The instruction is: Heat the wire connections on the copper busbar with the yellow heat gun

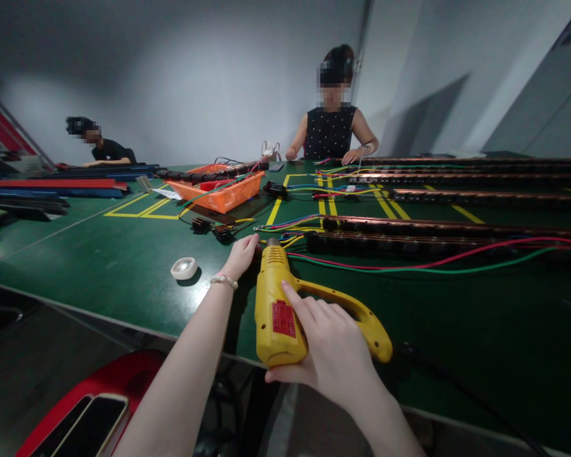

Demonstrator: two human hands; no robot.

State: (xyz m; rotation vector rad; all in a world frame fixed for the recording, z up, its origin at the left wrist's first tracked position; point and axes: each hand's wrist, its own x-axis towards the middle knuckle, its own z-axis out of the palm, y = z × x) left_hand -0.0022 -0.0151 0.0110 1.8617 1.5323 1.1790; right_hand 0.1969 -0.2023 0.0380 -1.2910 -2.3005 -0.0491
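A yellow heat gun (272,276) with a red label points away from me above the green table. My right hand (337,346) is closed around its body, thumb below and index finger along the top; the looped handle extends right. Just left of its metal nozzle, my left hand (242,257) pinches the ends of yellow and blue wires (292,241); the fingertips are partly hidden. Those wires lead right to a long dark strip wound with copper (361,243). Red and green wires (423,269) run loosely along the strip's near side.
A white tape roll (184,268) lies left of my hand. Beyond are black connectors (224,232) and an orange basket (226,195). More copper-wound strips (438,197) lie at the right. Two people sit across the table. Phones (92,425) rest on a red stool (124,374).
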